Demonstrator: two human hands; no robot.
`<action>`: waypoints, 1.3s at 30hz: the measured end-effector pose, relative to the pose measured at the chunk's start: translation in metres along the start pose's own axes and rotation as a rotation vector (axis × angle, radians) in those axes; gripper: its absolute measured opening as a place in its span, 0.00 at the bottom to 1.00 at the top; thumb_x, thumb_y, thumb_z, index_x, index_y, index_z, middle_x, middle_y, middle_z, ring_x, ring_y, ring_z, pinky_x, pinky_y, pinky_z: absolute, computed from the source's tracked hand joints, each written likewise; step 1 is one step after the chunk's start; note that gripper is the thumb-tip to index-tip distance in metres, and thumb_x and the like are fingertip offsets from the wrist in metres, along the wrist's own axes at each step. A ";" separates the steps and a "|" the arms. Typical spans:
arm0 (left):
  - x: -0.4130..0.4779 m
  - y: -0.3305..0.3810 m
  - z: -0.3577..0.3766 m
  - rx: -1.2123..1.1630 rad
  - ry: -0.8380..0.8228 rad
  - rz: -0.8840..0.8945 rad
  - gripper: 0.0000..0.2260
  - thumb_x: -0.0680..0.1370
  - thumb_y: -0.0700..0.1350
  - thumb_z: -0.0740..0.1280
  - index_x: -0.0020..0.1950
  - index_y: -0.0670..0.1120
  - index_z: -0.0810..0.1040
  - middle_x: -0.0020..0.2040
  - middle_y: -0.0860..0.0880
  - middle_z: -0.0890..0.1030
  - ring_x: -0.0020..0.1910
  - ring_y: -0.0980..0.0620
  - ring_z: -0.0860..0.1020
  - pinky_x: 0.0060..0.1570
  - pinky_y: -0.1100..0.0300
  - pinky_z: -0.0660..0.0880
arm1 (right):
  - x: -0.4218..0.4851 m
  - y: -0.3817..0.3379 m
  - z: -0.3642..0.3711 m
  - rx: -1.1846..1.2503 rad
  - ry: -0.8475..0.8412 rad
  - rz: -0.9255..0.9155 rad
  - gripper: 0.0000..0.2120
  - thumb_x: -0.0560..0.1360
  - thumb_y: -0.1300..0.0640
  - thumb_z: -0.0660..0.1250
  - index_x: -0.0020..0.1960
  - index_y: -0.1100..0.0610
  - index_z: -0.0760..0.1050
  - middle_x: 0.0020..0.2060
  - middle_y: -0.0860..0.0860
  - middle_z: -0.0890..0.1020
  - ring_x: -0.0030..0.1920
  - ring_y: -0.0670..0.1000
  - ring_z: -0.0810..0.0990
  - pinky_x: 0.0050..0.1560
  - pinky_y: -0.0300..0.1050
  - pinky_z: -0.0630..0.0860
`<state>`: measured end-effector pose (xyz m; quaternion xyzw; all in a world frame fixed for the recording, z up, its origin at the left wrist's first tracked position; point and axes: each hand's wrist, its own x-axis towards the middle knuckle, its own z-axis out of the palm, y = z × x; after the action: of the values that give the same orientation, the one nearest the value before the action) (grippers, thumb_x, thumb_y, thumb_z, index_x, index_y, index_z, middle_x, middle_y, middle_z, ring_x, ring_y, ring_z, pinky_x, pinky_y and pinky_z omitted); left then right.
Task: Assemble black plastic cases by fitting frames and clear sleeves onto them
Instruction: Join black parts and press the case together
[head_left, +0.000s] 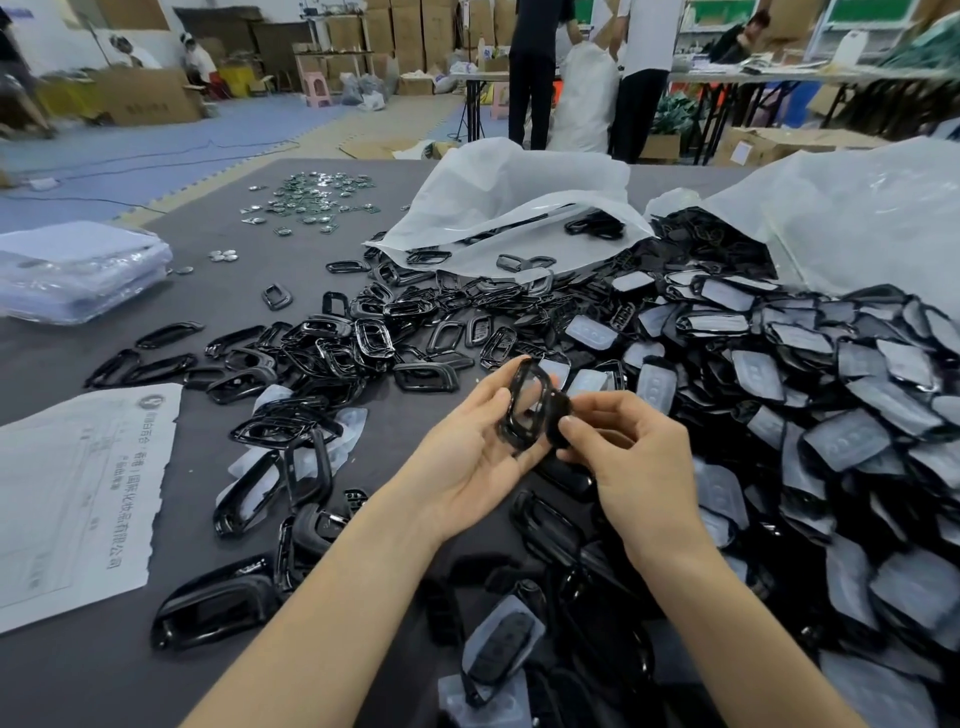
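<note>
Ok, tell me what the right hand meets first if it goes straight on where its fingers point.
The black frame held upright by the left hand; the right hand, pinching a dark part, points left at it. They may already touch.

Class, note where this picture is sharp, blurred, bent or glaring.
Head view: left hand, right hand and held frame fairly sharp; far workers soft; far shelving tilts with the wide lens; glare glints on loose frames and the white bag.
</note>
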<state>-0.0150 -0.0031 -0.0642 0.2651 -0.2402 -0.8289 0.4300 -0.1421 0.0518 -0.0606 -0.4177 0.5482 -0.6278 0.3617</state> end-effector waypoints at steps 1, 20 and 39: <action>0.000 0.000 0.001 0.011 0.001 0.002 0.15 0.84 0.42 0.52 0.61 0.48 0.77 0.60 0.44 0.82 0.50 0.51 0.83 0.45 0.56 0.81 | 0.000 0.001 0.000 0.007 0.005 0.001 0.11 0.72 0.69 0.70 0.40 0.54 0.80 0.33 0.48 0.83 0.33 0.45 0.83 0.34 0.34 0.77; -0.003 -0.006 0.006 0.192 0.006 0.010 0.16 0.83 0.35 0.52 0.66 0.38 0.74 0.63 0.39 0.78 0.57 0.45 0.76 0.67 0.46 0.69 | 0.005 0.000 -0.003 -0.059 -0.035 -0.093 0.15 0.73 0.67 0.69 0.38 0.47 0.79 0.31 0.49 0.81 0.33 0.49 0.82 0.39 0.47 0.82; -0.007 -0.006 0.009 0.329 0.018 0.188 0.12 0.79 0.28 0.58 0.47 0.40 0.78 0.48 0.44 0.82 0.47 0.50 0.81 0.56 0.51 0.78 | 0.007 0.000 -0.005 0.093 -0.051 -0.112 0.12 0.74 0.71 0.66 0.41 0.54 0.77 0.35 0.49 0.83 0.38 0.48 0.84 0.38 0.38 0.79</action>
<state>-0.0207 0.0074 -0.0596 0.3159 -0.3923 -0.7322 0.4585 -0.1498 0.0477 -0.0600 -0.4463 0.4848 -0.6611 0.3588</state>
